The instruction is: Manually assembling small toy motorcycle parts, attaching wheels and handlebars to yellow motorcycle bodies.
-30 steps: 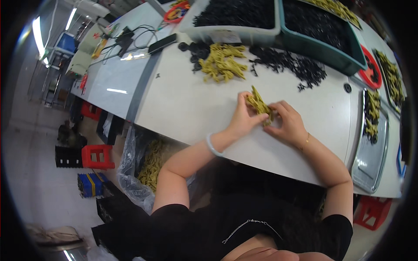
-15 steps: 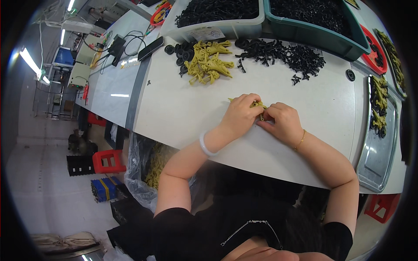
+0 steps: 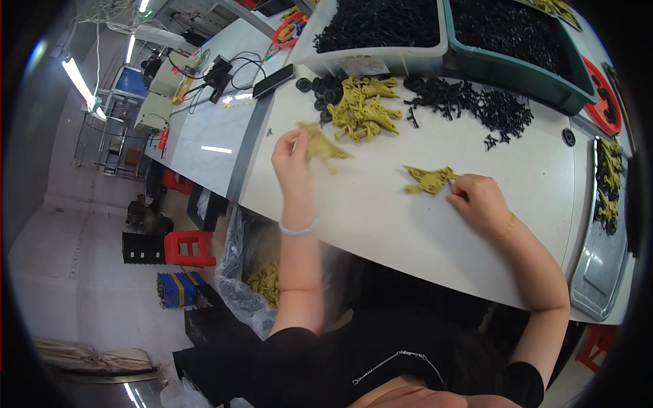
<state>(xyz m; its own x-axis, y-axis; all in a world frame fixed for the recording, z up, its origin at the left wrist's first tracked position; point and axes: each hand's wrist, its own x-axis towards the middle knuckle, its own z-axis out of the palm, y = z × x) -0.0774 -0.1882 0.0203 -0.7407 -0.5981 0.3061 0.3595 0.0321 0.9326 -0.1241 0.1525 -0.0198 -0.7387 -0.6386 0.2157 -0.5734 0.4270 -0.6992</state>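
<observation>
My left hand (image 3: 292,160) is raised over the table's left part, closed on a yellow-green plastic part (image 3: 325,145) that is smeared by motion. My right hand (image 3: 481,202) pinches the right end of a second yellow-green plastic part (image 3: 427,179) at mid-table; the exact kind of these moulded parts is unclear. Beyond my hands lies a pile of similar yellow-green parts (image 3: 364,112). Black wheels (image 3: 323,95) lie along its left side, and a heap of small black plastic pieces (image 3: 486,109) spreads to its right.
A white bin (image 3: 422,60) and a teal bin (image 3: 524,76), both full of black pieces, stand at the back. A metal tray (image 3: 593,282) with assembled parts is at the right. A single black wheel (image 3: 568,137) and a phone (image 3: 273,81) lie on the table.
My hands were together over one yellow-green part and are now apart. The left has moved left with a part in it; the right has shifted slightly right within the view, which has also turned.
</observation>
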